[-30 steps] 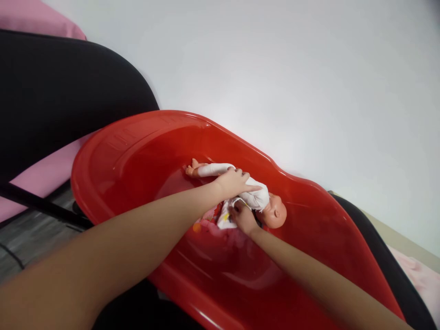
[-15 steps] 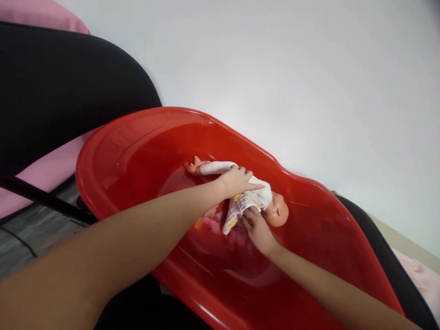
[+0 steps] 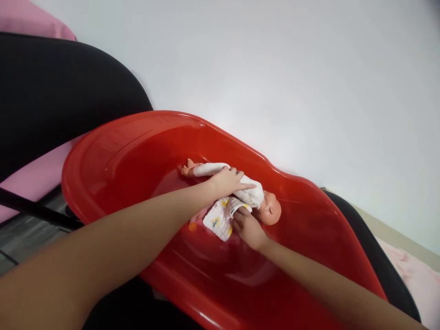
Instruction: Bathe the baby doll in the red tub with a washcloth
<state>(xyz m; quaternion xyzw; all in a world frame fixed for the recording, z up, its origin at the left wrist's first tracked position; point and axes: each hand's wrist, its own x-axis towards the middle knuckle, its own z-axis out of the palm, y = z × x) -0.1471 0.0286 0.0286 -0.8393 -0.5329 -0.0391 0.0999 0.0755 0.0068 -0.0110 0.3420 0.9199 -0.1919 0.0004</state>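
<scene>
Red glossy plastic forms the long, curved baby tub (image 3: pixel 302 261) in which a pink-skinned baby doll in white clothing (image 3: pixel 250 193) lies on its side, feet toward the tub's left end, head to the right. A person's left hand (image 3: pixel 227 180) holds the doll around the middle, fingers over its far side and thumb apart; how firm the hold is cannot be told. The right hand (image 3: pixel 248 227) grips a white cloth printed in yellow and dark tones (image 3: pixel 219 219) between bent fingers, just beside the doll's body, the cloth's loose part spreading leftward. A black, rounded chair back (image 3: pixel 62 82) stands at left, before a plain white wall (image 3: pixel 275 82); pale pink fabric (image 3: pixel 410 270) lies at lower right.
</scene>
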